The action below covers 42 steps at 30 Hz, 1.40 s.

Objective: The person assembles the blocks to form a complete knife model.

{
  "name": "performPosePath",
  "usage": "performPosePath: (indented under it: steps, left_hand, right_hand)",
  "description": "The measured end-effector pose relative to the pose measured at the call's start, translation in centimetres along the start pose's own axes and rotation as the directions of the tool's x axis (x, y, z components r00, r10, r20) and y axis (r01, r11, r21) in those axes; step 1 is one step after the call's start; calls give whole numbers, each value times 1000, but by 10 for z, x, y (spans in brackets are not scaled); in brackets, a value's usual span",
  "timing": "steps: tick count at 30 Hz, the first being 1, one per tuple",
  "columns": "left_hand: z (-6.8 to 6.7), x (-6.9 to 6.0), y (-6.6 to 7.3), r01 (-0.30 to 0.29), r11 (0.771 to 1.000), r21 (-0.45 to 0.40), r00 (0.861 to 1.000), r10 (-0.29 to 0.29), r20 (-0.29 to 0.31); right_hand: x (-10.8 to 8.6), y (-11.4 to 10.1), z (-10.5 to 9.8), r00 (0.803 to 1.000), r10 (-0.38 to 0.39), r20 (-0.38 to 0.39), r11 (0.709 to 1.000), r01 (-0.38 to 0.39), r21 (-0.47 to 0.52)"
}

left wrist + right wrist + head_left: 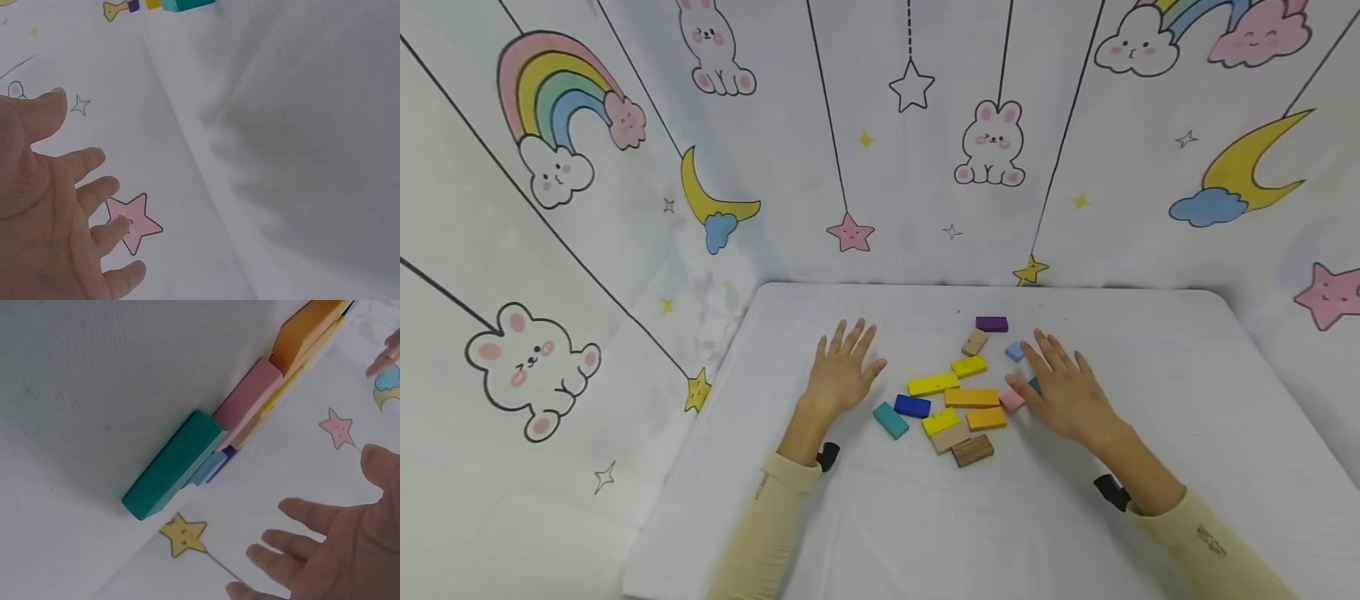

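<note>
**Nothing grasped, colours scattered**

On the white, cloth-covered surface, small oblong blocks lay scattered around the centre and right of centre of the head frame. The left hand, left of centre, had its fingers spread and held nothing; the teal rectangular block was the nearest piece, apart from it. The right hand, right of centre, also had its fingers apart and empty, covering part of a dark green-teal block in the head view; the right wrist view showed that block clear of the fingers. The pink rectangular block lay just beside the thumb in the head frame.

Higher up lay the purple oblong block; at lower centre, the brown wood-grained block.

Judging by their crisp edges and visible grain, the blocks were probably painted or bare wood: light, stiff and hardly fragile, though the smooth flat faces might have slipped a little. A thumb-and-finger pinch across the narrow width, near mid-length, seemed the surest hold. The long orange block, crowded by neighbours, would likely have been harder to grasp cleanly than the purple one.
</note>
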<state>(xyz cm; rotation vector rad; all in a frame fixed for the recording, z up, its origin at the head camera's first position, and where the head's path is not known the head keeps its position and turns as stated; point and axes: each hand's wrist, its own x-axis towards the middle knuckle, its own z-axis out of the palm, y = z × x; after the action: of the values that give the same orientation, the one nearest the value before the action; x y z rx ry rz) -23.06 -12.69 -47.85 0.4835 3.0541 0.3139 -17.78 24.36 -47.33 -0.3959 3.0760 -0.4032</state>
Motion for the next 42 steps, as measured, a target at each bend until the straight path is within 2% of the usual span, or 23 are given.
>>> performPosePath:
  steps: [11, 16, 21, 30, 36, 42]
  left_hand:
    - [-4, -12, 12, -64, 997, 48, 998, 63, 19]
    - [0, -14, 19, -102, 991, 86, 994, 99, 41]
    - [5, -15, 27, -138, 987, 86, 990, 133, 55]
    - [8, -21, 40, -148, 982, 118, 986, 137, 94]
    - [14, -23, 47, -168, 972, 165, 982, 151, 109]
    - [22, -25, 57, -221, 963, 152, 970, 201, 134]
  right_hand:
    - [-7, -16, 2, 999, -50, -3, 999, 50, 9]
    - [-10, -21, 4, 998, -69, 6, 998, 69, -4]
    - [-13, -25, 6, 997, -79, 15, 997, 79, 7]
    - [-16, -33, 18, 995, -97, 35, 995, 97, 18]
    - [-20, -40, 24, 989, -146, 4, 989, 146, -11]
    - [-23, -46, 28, 986, -164, 22, 986, 165, -35]
